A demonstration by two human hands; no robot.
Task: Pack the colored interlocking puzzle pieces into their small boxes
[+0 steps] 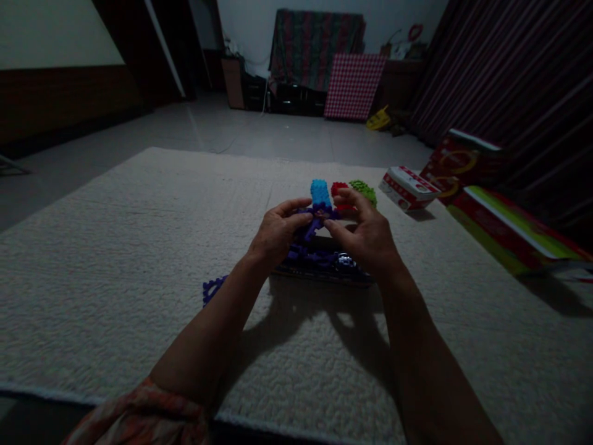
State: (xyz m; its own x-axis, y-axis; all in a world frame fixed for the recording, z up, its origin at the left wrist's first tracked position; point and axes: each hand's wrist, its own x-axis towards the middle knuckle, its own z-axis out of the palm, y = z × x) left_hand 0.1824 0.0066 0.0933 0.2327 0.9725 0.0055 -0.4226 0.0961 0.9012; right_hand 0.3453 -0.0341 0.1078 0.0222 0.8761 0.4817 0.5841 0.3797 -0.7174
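Note:
Between both hands is a purple piece with notched edges (309, 231), held above an open box (319, 272). My left hand (280, 232) pinches its left side between thumb and fingers. My right hand (365, 232) is closed at its right side, the thumb tip pressed against it. More purple pieces (319, 258) lie inside the box, partly hidden by my hands. Just beyond the hands stand a light-blue notched block (319, 191), a red one (340, 186) and a green one (365, 189). A loose purple frame-like piece (213, 288) lies beside my left forearm, partly covered.
A cream quilted mat (139, 235) spreads under everything. To the right sit a small red and white box (410, 185), a larger red carton (463, 161) and a red and green carton (519, 232). Cabinets and a checked red cloth (354, 86) stand at the far wall.

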